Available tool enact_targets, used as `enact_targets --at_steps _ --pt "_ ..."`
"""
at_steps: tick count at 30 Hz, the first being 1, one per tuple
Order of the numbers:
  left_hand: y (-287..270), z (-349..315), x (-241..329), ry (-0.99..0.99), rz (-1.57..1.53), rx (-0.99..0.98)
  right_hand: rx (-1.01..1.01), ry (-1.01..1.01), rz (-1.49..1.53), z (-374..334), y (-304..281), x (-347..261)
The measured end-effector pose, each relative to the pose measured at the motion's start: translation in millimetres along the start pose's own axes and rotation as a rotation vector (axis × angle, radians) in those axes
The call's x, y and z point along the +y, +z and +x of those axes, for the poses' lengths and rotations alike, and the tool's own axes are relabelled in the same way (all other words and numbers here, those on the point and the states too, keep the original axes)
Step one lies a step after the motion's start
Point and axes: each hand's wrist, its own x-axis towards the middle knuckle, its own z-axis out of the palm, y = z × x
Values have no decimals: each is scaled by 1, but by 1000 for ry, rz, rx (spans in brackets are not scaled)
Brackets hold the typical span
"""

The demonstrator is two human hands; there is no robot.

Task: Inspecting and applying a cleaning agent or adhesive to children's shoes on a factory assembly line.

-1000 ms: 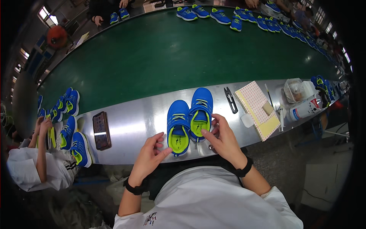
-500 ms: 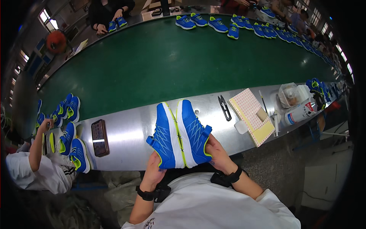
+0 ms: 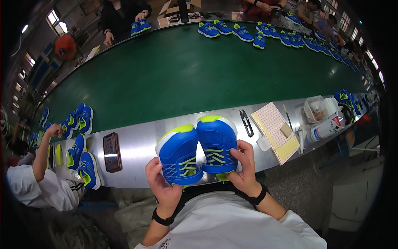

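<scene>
Two blue sneakers with lime-green laces, straps and white soles are held up over the metal table edge in front of me. My left hand (image 3: 165,189) grips the left sneaker (image 3: 177,150) by its heel end and outer side. On the right sneaker (image 3: 217,139), my right hand (image 3: 245,168) is closed around the heel and side, thumb near the strap. The shoes' tops face me, toes pointing away and lime toe edges showing. Their heels are partly hidden by the straps and my hands.
A phone (image 3: 112,152) lies left of the shoes. Thread snips (image 3: 246,123), a printed sheet pad (image 3: 271,124), a syringe (image 3: 301,139) and a bottle (image 3: 327,128) lie to the right. Beyond runs a green belt (image 3: 174,74) with more sneakers; co-workers sit around it.
The two sneakers have turned from sole-against-sole to tops facing me. Both hands have shifted their hold, with thumbs now visible. At the far left, a co-worker's hands have moved a pair of sneakers slightly.
</scene>
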Motion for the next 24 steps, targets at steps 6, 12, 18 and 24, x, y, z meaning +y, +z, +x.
enact_targets --at_steps 6,12,18,24 --pt "-5 12 33 -123 459 -283 -226 84 -519 14 -8 -19" --pt "-26 13 -7 -661 -69 -390 -265 481 -60 22 -23 3" --pt "-25 14 -18 -736 -36 -516 -606 671 65 25 -26 21" --pt "-8 12 -26 -1150 -1397 -281 -54 1118 1343 28 21 -3"
